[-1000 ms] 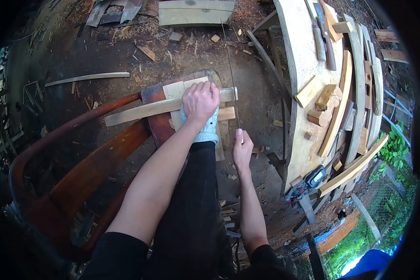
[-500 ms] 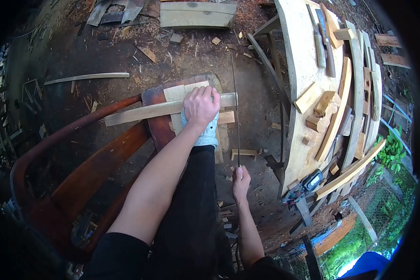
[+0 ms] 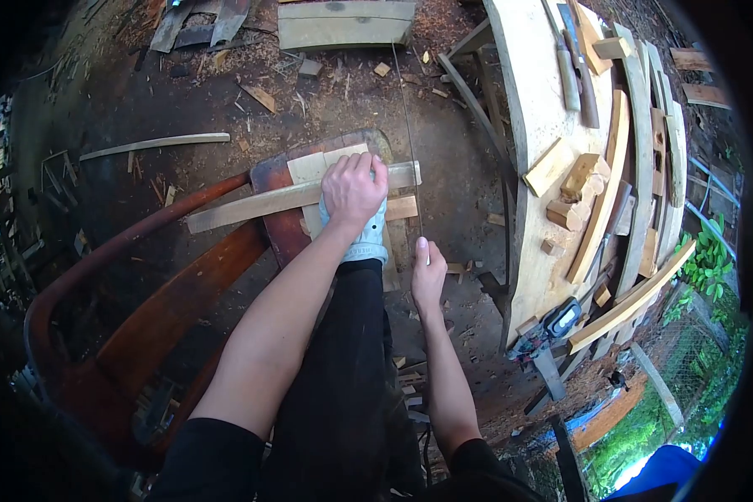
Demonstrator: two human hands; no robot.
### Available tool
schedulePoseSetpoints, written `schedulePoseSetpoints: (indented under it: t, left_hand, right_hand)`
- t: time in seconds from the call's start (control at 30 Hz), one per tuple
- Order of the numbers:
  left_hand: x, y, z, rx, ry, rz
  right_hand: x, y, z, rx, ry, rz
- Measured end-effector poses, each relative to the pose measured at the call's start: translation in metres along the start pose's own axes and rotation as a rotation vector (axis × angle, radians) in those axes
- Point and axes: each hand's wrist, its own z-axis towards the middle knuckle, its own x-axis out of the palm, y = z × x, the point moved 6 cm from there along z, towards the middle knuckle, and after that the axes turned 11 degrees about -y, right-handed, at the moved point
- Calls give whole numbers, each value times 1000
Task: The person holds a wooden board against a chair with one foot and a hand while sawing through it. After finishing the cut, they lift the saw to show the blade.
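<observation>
My left hand [image 3: 356,191] is wrapped over a pale wooden strip [image 3: 268,202], pressing it down on the seat of a dark red wooden chair [image 3: 281,238]. My foot in a light blue clog [image 3: 375,237] rests on the seat beside that hand. Closed around the handle of a saw [image 3: 409,125] is my right hand [image 3: 429,274], below the strip's right end. The saw's thin blade appears edge-on and runs away from me across that end. Its handle is mostly hidden in my fingers. A short wood block [image 3: 405,207] lies under the strip.
To the right, a workbench [image 3: 523,243] carries chisels [image 3: 586,96], cut blocks [image 3: 585,177], curved wooden pieces [image 3: 608,192] and a dark power tool [image 3: 552,326]. Offcuts and shavings litter the dirt floor. A thick timber [image 3: 345,29] lies at the far side.
My right hand has moved forward, away from my body, and the saw blade has slid forward past the strip's end. My left hand keeps its hold on the strip.
</observation>
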Motion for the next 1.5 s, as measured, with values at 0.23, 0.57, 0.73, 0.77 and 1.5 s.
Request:
schedulePoseSetpoints:
  t: [0.23, 0.57, 0.73, 0.77, 1.5]
  left_hand:
    - [1, 1, 1, 10, 1, -3]
    - [0, 0, 2, 0, -11, -21]
    - [-1, 1, 1, 5, -19, -11]
    - [1, 1, 1, 11, -18, -1]
    - [1, 0, 0, 1, -2, -13]
  right_hand:
    - [-16, -42, -41, 59, 27, 131]
    - [-37, -79, -75, 163, 94, 230]
    - [-17, -39, -36, 142, 78, 167]
    - [-10, -27, -24, 64, 45, 170]
    - [-62, -124, -100, 142, 106, 176]
